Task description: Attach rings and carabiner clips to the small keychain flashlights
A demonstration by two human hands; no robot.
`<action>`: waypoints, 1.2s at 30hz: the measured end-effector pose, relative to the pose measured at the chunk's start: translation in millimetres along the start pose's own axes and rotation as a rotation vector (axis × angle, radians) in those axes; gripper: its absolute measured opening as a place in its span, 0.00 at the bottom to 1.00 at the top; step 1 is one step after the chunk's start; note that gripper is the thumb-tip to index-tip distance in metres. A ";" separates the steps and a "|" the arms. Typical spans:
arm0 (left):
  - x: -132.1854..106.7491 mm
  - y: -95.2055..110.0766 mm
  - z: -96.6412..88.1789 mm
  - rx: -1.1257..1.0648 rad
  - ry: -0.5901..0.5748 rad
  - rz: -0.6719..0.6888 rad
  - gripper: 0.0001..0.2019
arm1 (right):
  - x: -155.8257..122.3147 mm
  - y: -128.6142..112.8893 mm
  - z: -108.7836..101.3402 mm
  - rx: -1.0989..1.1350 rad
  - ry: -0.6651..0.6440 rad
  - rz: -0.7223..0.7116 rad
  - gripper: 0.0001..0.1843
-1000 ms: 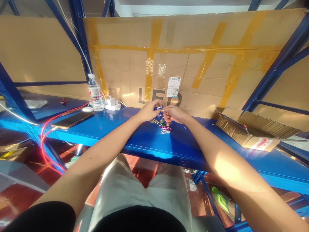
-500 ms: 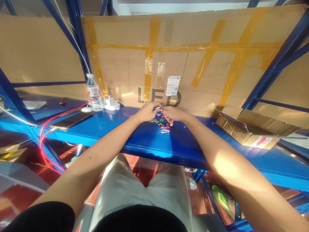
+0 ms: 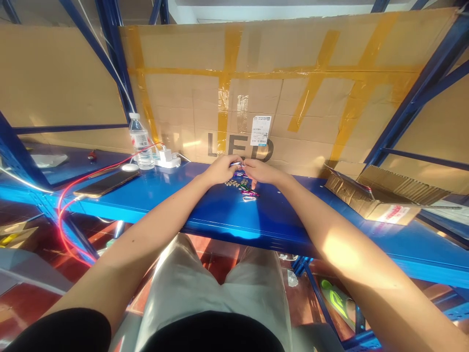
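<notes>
Right above the pile of coloured clips (image 3: 245, 188) on the blue shelf (image 3: 220, 215), a small metal piece (image 3: 237, 164) is pinched at either end by the fingertips of the left hand (image 3: 219, 171) and the right hand (image 3: 261, 172). Seemingly one piece is in work while the rest lie loose; I cannot tell which are finished. Behind the pile, the cardboard sheet (image 3: 311, 107) reads "LED". Its white label (image 3: 260, 130) is too small to read. Well left of the pile stands a water bottle (image 3: 139, 142).

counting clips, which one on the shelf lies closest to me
The silver clip, lying frontmost, just before the pink clip; the rest lie farther back.
</notes>
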State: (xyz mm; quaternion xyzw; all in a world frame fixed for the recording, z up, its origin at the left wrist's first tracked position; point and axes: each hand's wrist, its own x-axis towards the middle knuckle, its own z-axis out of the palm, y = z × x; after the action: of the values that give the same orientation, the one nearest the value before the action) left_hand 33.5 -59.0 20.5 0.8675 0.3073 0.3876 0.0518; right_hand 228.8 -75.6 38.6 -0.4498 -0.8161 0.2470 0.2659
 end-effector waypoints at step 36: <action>0.7 11.6 -2.0 0.351 -0.093 0.072 0.17 | 6.2 6.7 10.1 0.210 0.086 0.062 0.15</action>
State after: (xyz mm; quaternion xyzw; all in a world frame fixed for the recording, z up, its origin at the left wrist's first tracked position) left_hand 38.1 -68.3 26.2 0.8908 0.3360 0.2890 -0.1001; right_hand 223.4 -68.7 28.1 -0.4545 -0.7593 0.3197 0.3385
